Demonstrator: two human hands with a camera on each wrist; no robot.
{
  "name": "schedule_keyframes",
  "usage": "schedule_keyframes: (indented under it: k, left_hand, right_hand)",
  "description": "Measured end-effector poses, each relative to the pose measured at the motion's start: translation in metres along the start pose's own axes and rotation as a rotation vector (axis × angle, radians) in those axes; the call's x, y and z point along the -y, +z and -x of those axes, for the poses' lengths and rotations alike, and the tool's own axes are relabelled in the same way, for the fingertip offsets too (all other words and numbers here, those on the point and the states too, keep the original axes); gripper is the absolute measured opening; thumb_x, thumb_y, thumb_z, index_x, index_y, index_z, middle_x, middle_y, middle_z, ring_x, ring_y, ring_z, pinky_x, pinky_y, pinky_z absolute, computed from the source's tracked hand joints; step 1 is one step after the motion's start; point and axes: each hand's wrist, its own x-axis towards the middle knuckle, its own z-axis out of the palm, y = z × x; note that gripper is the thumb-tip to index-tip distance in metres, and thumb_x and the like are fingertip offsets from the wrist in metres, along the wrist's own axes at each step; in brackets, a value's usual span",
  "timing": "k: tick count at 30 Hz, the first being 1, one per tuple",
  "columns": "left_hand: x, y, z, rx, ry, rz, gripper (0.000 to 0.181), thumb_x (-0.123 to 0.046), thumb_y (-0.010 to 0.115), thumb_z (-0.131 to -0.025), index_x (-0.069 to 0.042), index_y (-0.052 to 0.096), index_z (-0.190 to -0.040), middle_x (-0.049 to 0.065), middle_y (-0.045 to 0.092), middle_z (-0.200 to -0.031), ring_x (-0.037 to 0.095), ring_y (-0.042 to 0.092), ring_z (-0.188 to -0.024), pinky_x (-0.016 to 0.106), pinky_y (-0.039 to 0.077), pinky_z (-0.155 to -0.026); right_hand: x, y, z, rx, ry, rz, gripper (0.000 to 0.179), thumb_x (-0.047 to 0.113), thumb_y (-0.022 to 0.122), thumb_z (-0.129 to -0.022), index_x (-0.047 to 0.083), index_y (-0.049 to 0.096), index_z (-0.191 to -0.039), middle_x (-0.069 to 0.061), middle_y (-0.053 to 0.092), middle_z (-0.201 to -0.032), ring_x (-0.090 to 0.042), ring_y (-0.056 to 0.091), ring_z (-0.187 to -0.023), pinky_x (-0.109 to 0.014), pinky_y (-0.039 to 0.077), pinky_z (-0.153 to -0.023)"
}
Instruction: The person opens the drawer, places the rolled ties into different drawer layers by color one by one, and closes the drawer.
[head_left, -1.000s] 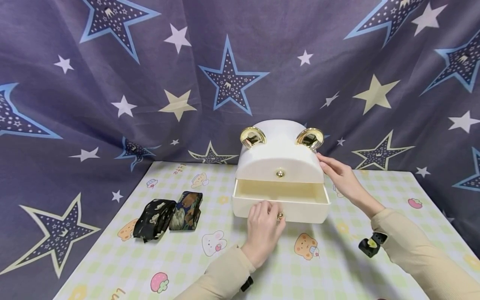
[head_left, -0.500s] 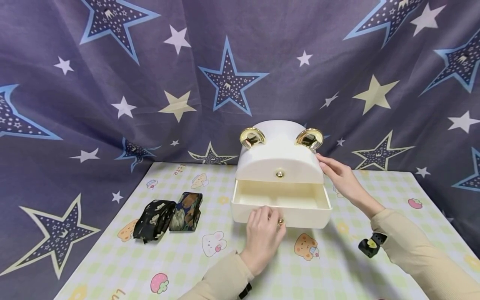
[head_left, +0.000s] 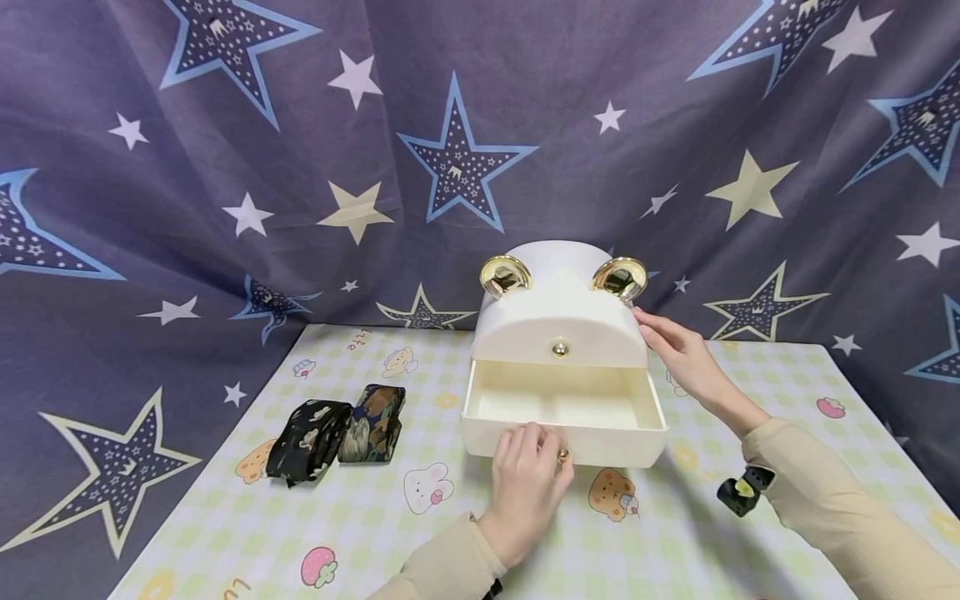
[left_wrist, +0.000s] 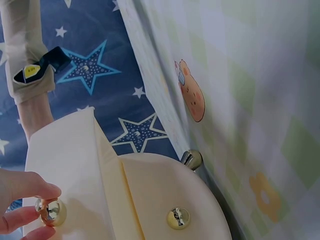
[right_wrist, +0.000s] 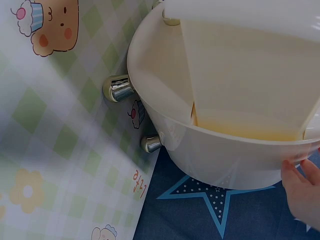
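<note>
A white storage box [head_left: 558, 292] with two gold-rimmed ears stands at the back of the table. Its lower drawer [head_left: 487, 442] is pulled out, and the inside is bare. My left hand [head_left: 523, 500] pinches the drawer's gold knob [left_wrist: 55, 214] between thumb and fingers. On the closed upper drawer [head_left: 517, 340] there is a second gold knob [head_left: 560, 347]. My right hand [head_left: 690, 362] rests its fairly straight fingertips against the box's right side, just below the right ear. The right wrist view shows that hand [right_wrist: 305, 192] touching the rounded white wall.
Left of the box lie two folded bundles of cloth, one black with pale figures [head_left: 310, 442] and one dark and multicoloured [head_left: 372, 423]. A checked cloth [head_left: 375, 533] with cartoon prints covers the table. A star-patterned curtain [head_left: 570, 200] hangs close behind the box.
My left hand has drawn the lower drawer further out toward me, so more of its inside shows. The right hand has stayed against the side of the box.
</note>
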Motion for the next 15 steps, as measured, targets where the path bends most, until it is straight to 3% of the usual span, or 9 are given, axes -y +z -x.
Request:
schedule_keyframes:
  k: [15]
  left_hand:
    - [-0.0030,-0.0060,0.0042,0.005,0.007,0.010,0.017,-0.014,0.072,-0.062,-0.011,0.059,-0.073,-0.001,0.052,-0.071,0.009,0.047,-0.064,0.023,0.039,-0.062]
  right_hand:
    - [0.0021,0.0003,0.0005,-0.002,0.000,0.008,0.047,0.030,0.042,-0.093,0.005,0.038,-0.133,-0.012,0.035,-0.138,-0.030,0.036,-0.122,-0.042,0.032,-0.097]
